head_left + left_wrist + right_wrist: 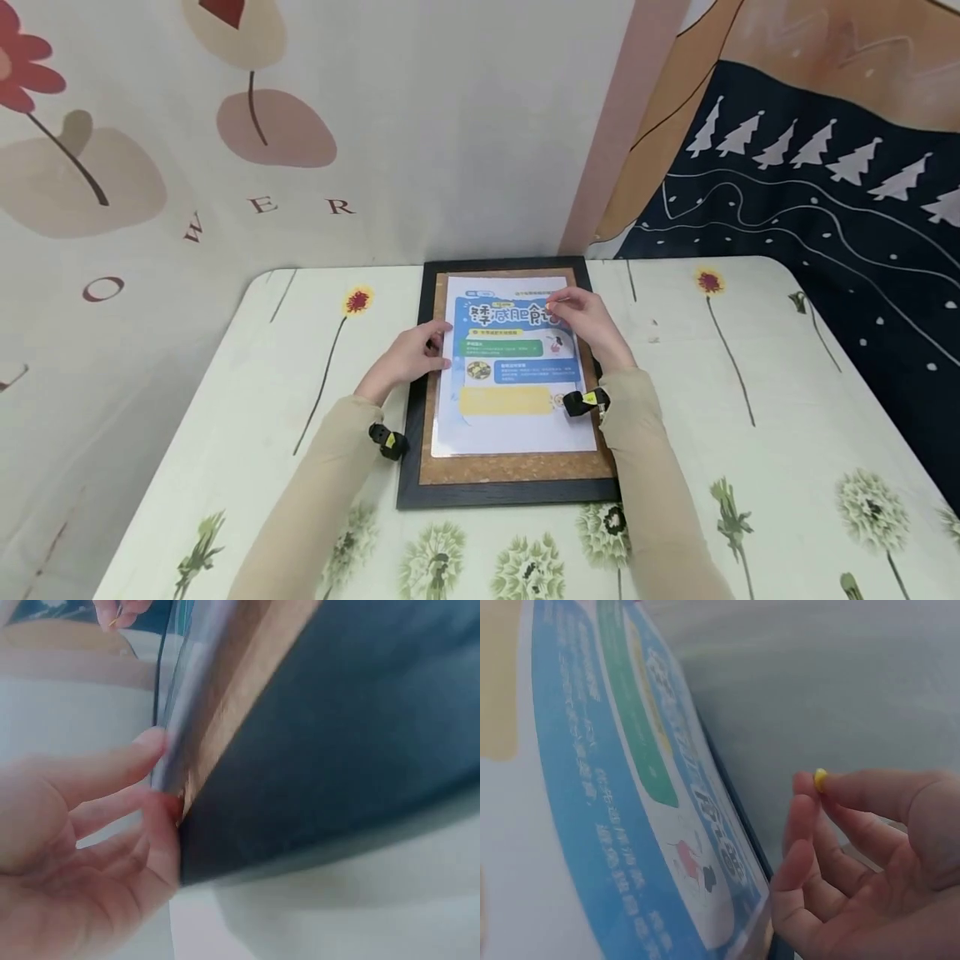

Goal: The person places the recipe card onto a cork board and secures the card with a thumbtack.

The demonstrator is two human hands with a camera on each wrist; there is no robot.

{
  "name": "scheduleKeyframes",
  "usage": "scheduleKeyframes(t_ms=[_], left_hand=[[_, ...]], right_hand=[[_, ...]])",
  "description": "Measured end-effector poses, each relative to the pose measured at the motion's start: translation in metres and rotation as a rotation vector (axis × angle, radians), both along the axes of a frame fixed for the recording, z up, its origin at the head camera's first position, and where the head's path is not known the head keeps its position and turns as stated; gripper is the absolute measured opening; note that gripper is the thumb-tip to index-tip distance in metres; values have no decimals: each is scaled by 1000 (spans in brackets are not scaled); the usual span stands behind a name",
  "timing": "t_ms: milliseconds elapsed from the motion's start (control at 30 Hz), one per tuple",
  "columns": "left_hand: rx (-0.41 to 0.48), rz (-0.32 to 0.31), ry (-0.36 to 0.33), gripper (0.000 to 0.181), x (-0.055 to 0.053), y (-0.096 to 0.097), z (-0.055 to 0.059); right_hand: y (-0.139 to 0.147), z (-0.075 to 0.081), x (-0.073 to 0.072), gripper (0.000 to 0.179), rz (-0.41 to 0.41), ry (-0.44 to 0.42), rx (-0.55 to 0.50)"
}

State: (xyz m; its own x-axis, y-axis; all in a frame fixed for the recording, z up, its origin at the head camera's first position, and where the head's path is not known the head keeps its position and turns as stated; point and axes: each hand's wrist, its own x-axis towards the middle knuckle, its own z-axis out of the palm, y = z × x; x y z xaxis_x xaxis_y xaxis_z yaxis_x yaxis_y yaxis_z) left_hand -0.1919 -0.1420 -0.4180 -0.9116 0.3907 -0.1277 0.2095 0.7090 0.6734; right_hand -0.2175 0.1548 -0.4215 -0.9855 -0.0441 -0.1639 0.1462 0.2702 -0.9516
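A laminated sheet [517, 429] with blue, green and yellow printing lies on a corkboard [480, 473] in a black frame [510, 493]. My left hand [408, 354] rests at the sheet's left edge, thumb and fingertips touching it. In the left wrist view, that hand's thumb [142, 750] lies along the sheet's edge, with its other fingers against the board. Over the sheet's upper right part, my right hand [592, 325] pinches a small yellow pushpin [820, 781] between thumb and forefinger. Most of the pin is hidden by the fingertips.
The board lies on a table with a pale flowered cloth [675, 467]. Behind it hangs a printed curtain [450, 125], with a dark tree-patterned part [795, 192] at the right. Each wrist wears a small black camera [388, 442].
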Motion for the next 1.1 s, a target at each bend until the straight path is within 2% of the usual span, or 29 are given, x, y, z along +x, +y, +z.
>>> scheduleKeyframes(t_ms=[167,333,567,800,1100], left_hand=[[-17,-34,7,55,-1,-2,0],[-49,-30,14,56,0,1,-1],[-37,-19,-7,52,0,1,0],[-48,-48,-12,55,0,3,1],[-56,-46,-15,55,-1,3,1]], right_hand=[[-8,1,-12,23,-1,-3,-5],[-15,-2,-24,22,-1,-6,39],[-25,-8,-41,19,20,27,97],[-33,-12,-49,18,36,44,162],[-43,-11,-58,19,93,29,145]])
